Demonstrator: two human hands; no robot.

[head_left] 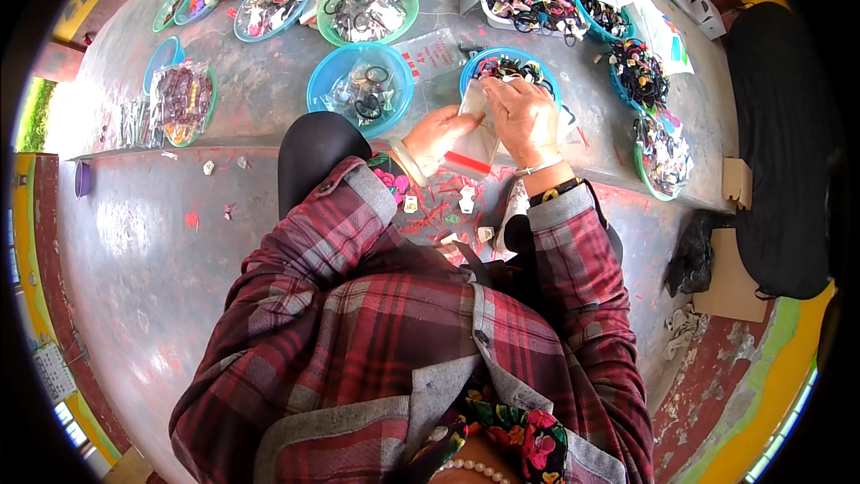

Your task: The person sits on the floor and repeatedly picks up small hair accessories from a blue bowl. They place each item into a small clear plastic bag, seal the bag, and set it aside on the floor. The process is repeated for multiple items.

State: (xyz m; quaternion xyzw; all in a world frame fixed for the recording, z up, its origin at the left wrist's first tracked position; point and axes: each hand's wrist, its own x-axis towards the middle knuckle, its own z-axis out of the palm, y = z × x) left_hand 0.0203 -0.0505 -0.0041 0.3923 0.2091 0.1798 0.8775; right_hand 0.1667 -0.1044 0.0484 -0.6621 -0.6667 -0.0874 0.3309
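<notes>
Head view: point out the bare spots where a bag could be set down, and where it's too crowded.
Free: the grey ledge between the beads tray and the blue bowl, and the lower grey surface left of the plaid sleeve. Crowded: the far row of bowls, and around both hands, left hand and right hand, holding the clear bag.

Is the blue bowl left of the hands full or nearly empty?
Nearly empty: the blue bowl shows a few black rings and a clear packet, with bare blue bottom visible around them.

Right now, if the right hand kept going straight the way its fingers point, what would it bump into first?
Probably the blue bowl of dark hair ties just beyond the right hand, which holds a clear bag with the left hand; depth is unclear.
</notes>
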